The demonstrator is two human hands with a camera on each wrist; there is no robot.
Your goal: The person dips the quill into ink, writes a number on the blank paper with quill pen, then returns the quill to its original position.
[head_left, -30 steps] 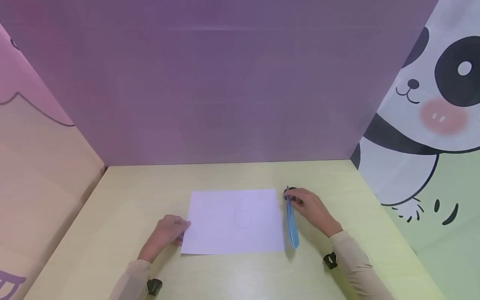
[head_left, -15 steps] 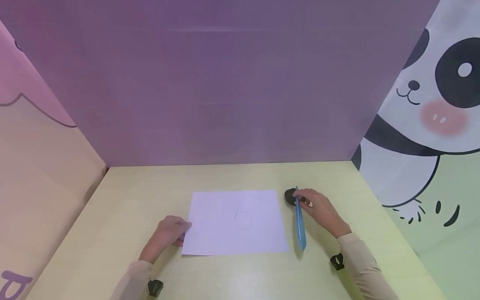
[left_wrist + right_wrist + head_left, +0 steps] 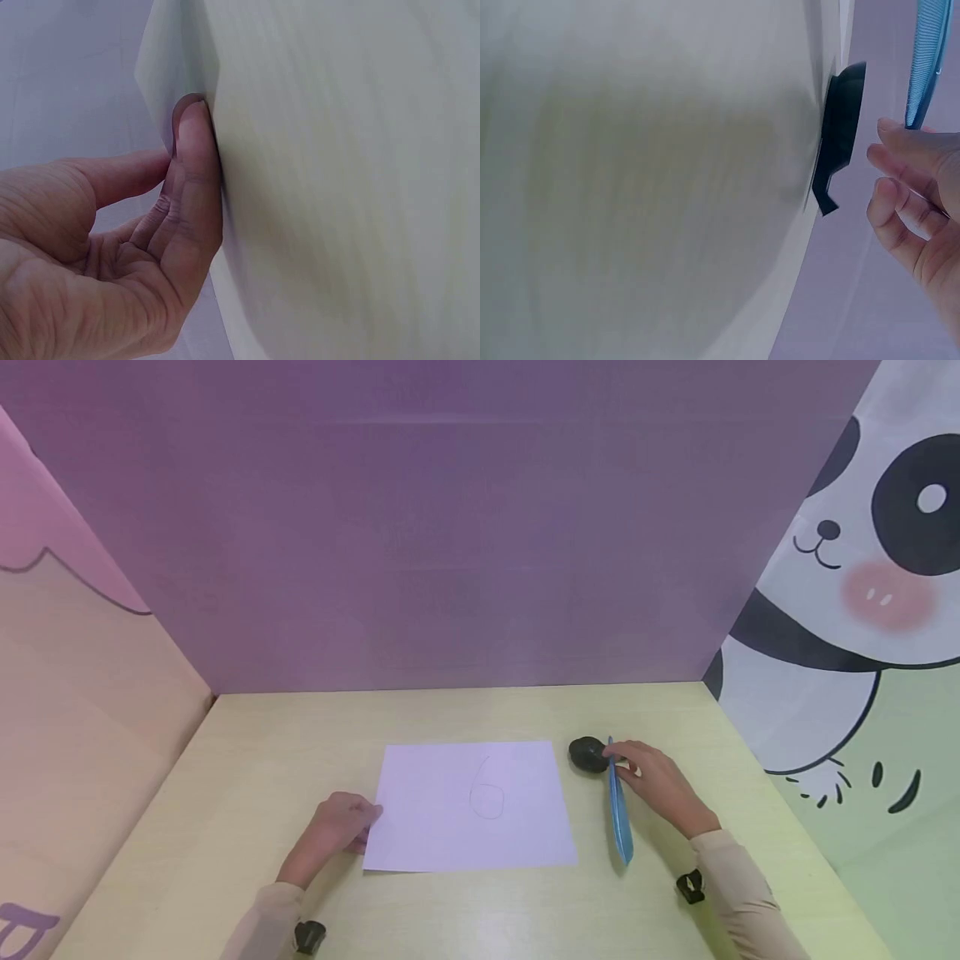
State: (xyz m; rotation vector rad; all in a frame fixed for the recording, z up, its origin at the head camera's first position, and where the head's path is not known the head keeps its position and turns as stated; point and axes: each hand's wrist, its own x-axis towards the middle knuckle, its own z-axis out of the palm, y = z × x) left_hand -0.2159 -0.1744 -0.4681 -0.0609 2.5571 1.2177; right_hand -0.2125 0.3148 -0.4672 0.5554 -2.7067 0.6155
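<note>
A white sheet of paper (image 3: 427, 810) lies on the table with a thin "6" drawn on it. My left hand (image 3: 339, 820) pinches its left edge; in the left wrist view a paper corner (image 3: 166, 64) bends up beyond the fingertips. My right hand (image 3: 663, 785) pinches a slim blue feather-shaped pen (image 3: 622, 827) near its far end, its broad ribbed end (image 3: 930, 45) extending beyond the fingers. Just left of those fingertips sits a dark rounded object (image 3: 587, 755); from the right wrist it looks flat-sided with a bent tab (image 3: 825, 202), apart from the hand. Its kind is unclear.
The pale wooden table (image 3: 300, 735) meets a purple wall panel (image 3: 465, 552) at its far edge. A panda-printed panel (image 3: 817, 718) stands on the right, a pink and beige panel (image 3: 82, 710) on the left. Dark wrist cameras (image 3: 310, 936) show under both sleeves.
My right hand has drawn the blue pen to the right, away from the sheet, and the dark object has come into full view. The left hand stays at the paper's edge.
</note>
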